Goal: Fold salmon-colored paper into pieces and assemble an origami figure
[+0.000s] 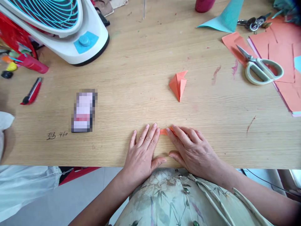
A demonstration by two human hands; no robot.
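A small folded strip of orange paper (pixel 163 131) lies on the table near its front edge, mostly covered by fingers. My left hand (pixel 144 150) is palm down with its fingers stretched out, and its index fingertip touches the strip's left end. On the other side my right hand (pixel 194 149) is closed, with fingers bent together and pressing the strip's right part to the wood. What lies under those right fingers is hidden. Farther back sits a folded orange paper piece (pixel 178 86) with pointed ends, apart from both hands.
At right are scissors (pixel 263 70), orange paper sheets (pixel 282 50), a blue-green paper piece (pixel 225 18) and keys (pixel 254 23). Leftward lie a blurred-out phone (pixel 83 111), a red utility knife (pixel 33 91) and a white fan (pixel 94 40). The table's front edge (pixel 113 164) runs below my hands.
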